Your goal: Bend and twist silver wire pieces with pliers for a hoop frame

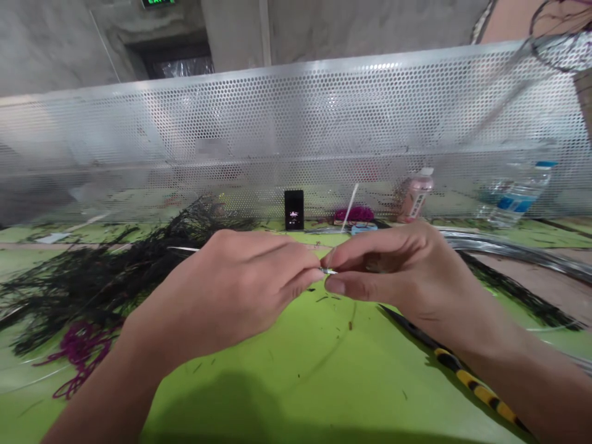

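Note:
My left hand [235,287] is closed in a pinch on a thin silvery wire-like piece [329,271], whose short end sticks out past the fingertips. Behind the knuckles of that hand a thin pale tip [182,249] shows; whether it belongs to the same piece I cannot tell. From the other side, my right hand [416,271] brings thumb and forefinger around the short end, close to the left fingertips. Its other fingers are curled and partly hidden. Under the right wrist lies a pointed black tool with a yellow-and-black banded handle [478,388].
Dark stringy strands [92,277] and purple cord [83,354] lie left on the green table [300,382]. At the back stand a phone [294,209], a pink bottle [416,194] and a clear bottle [520,197] before a perforated metal panel [324,123]. Coiled wire [509,248] lies right.

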{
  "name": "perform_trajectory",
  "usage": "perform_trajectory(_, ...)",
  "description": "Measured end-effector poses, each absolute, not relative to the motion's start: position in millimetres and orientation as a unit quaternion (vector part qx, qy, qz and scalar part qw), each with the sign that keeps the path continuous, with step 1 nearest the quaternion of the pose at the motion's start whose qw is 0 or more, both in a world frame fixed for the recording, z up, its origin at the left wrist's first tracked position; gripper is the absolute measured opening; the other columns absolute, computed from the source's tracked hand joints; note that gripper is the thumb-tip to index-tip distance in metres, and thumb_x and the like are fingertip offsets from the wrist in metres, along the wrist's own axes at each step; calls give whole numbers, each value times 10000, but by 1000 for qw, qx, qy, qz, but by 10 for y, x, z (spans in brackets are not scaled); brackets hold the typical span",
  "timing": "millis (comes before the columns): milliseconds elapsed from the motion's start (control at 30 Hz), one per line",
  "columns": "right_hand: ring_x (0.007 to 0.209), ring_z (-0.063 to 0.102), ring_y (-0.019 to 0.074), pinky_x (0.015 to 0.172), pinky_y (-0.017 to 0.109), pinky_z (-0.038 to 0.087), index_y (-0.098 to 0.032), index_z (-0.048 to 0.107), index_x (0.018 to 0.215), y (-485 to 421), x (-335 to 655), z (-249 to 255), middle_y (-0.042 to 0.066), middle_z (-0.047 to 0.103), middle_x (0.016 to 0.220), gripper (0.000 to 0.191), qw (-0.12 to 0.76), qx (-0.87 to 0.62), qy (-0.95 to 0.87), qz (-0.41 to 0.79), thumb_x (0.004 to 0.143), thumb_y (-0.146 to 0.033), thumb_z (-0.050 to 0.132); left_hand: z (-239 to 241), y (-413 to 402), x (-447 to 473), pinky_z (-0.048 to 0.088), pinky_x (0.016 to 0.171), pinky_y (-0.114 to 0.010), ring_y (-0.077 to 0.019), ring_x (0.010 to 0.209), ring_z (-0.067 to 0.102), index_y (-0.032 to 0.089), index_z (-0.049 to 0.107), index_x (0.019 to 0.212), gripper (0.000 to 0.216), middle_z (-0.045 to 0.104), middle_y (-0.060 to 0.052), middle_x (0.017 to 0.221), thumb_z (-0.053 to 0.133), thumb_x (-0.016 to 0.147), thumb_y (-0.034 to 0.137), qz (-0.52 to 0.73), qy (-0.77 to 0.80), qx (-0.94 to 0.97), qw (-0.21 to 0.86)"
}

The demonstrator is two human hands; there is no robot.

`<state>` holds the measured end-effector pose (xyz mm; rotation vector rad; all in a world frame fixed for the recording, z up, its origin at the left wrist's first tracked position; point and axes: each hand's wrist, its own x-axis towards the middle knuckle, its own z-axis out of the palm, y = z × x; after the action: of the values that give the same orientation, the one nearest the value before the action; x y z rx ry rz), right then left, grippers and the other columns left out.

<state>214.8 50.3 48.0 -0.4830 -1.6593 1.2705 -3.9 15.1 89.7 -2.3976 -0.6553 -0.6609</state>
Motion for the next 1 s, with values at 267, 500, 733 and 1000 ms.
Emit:
perform_trajectory(267,635,712,134,514,245,569,-278,794,875,392,2146,428,-33,791,793,142,566,-174,-788,169,831,-144,811,900,109,-48,439,592,-257,-111,640,636,200,645,920,164,716,21,777,545,1046,233,-258,-267,-891,260)
perform_trajectory(500,631,672,106,572,226,532,-180,715,891,373,2193,492,7,753,744,156,526,-124,-820,-189,863,-27,727,896,152,-24,452,589,-254,-103,634,623,183,650,918,143,707,20,766,569,1033,211,-272,-256,-883,285)
perform_trajectory(733,582,456,99,455,242,307,-204,668,850,432,2248,584,-19,548,698,249,411,-196,-818,351,987,-408,629,837,210,-97,543,688,-300,-133,705,679,226,623,876,139,746,35,822,600,998,165,-282,-202,-851,394)
perform_trajectory(1000,572,297,74,501,242,228,-175,646,808,533,2236,597,-56,412,662,261,338,-160,-763,527,940,-386,721,868,179,-76,528,689,-350,-158,690,657,182,650,926,111,750,-14,859,582,1007,148,-236,-219,-874,363)
